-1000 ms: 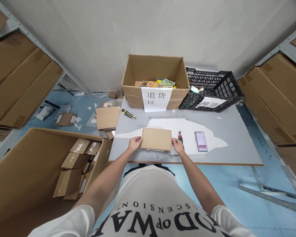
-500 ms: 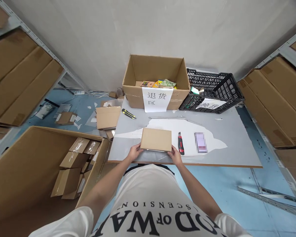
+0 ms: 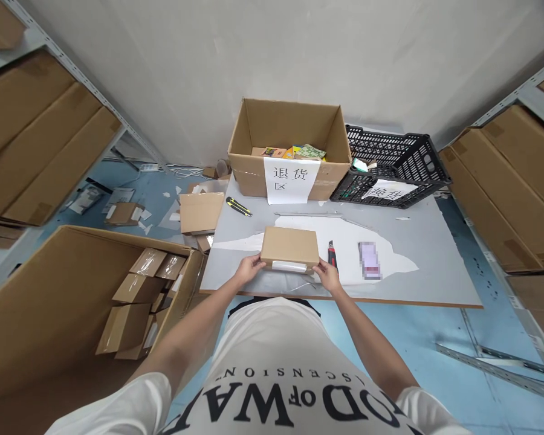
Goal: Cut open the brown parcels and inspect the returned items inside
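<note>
Small carton (image 3: 290, 244), one: near side of the open box (image 3: 249, 181), over the counter (image 3: 430, 248); resting or raised, cannot tell. Advised handling: even pressure both sides, carton kept level. Left hand (image 3: 249, 269), right hand (image 3: 327, 273): fingers part-curled, pinching opposite near corners, carton between. Utility knife (image 3: 332, 254): near side of open box, rightward.

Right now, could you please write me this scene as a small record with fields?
Left hand: holds the small box at its left near corner
Right hand: holds its right near corner
Small box side: white label facing the person
Red-black knife: beside right hand, partly hidden
Yellow-black knife: table's left part
Large carton: paper sign in front, colourful items inside
Black crate: right of large carton
</note>
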`<state>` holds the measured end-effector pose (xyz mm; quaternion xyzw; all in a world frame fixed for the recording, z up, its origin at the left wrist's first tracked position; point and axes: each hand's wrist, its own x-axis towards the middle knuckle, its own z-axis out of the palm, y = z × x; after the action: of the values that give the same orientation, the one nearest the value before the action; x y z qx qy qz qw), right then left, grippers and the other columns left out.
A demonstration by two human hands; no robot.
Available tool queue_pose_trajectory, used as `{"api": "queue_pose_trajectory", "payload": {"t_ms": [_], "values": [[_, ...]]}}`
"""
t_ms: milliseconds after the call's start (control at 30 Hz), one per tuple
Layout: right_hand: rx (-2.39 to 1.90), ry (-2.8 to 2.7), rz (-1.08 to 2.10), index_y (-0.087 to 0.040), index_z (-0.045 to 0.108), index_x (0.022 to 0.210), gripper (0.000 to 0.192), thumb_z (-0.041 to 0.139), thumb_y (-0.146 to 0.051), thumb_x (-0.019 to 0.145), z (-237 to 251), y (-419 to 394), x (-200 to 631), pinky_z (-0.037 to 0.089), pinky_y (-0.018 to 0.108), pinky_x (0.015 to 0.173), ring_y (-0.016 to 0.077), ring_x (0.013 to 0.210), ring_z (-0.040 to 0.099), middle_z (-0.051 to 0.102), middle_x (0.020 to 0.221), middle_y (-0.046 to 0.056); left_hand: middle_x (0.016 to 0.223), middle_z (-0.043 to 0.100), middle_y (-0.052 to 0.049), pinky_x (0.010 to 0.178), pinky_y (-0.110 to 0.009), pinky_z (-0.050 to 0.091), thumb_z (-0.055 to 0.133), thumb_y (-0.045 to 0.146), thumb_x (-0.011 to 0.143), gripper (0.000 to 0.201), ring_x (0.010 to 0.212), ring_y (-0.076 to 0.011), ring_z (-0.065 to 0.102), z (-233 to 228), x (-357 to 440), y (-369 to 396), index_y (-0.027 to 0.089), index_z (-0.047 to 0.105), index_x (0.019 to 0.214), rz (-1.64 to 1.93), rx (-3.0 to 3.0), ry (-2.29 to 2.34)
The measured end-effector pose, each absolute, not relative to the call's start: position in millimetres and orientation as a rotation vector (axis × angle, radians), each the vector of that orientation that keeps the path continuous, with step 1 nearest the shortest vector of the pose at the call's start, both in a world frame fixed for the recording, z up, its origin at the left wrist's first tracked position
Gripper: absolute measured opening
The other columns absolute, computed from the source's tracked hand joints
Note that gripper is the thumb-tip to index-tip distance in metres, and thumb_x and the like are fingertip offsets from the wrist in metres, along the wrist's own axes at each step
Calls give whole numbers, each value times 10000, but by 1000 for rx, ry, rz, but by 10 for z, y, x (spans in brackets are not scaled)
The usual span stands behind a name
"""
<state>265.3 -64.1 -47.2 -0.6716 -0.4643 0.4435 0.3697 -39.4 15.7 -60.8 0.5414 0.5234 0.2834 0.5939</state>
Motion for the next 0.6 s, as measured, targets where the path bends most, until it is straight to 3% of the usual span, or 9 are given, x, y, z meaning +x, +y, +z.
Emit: {"api": "queue_pose_trajectory", "payload": {"t_ms": [233, 600], "values": [[-1757, -1211, 1013, -153, 639, 1156, 475, 576, -453, 793, -243, -411, 2805, 495, 394, 911, 278, 1054, 632, 692, 1101, 97, 1102, 686, -18, 910, -328, 464, 600, 431, 771, 417, 1052, -263, 622, -258, -353, 344, 214, 671, 1120, 622, 1535, 1296], [-1895, -1160, 1011, -165, 721, 889, 458, 569, -578, 763, -148, -321, 2804, 574, 350, 697, 238, 750, 699, 742, 838, 78, 801, 744, -38, 663, -253, 462, 613, 527, 734, 389, 840, -230, 675, -89, -287, 470, 206, 752, 904, 529, 1505, 1558]]}}
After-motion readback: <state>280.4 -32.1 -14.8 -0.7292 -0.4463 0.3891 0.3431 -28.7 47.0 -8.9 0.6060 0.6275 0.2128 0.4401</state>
